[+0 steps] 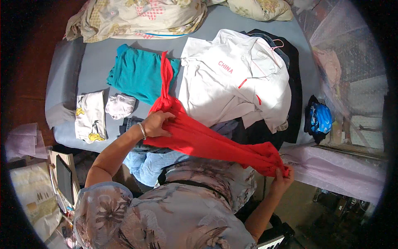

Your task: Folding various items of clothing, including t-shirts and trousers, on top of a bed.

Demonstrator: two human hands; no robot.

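Note:
A long red garment [211, 139] is stretched slantwise in front of me; I cannot tell its exact kind. My left hand [155, 125], with a bracelet at the wrist, grips it near its upper left part. At the lower right, my right hand [283, 176] pinches its other end. A narrow twisted strip of the red cloth reaches up beyond my left hand, over the edge of a folded teal garment [134, 70]. Just past the red cloth, a white shirt [219, 83] with red lettering and a collar lies spread on the bed.
On the grey bed sheet [93, 62] lie a folded white printed garment [91, 116] and a small pale bundle [120, 105]. Dark clothes and a pink hanger [278, 43] show around the shirt. Patterned bedding [137, 20] fills the far side. A blue packed item [320, 118] sits at right.

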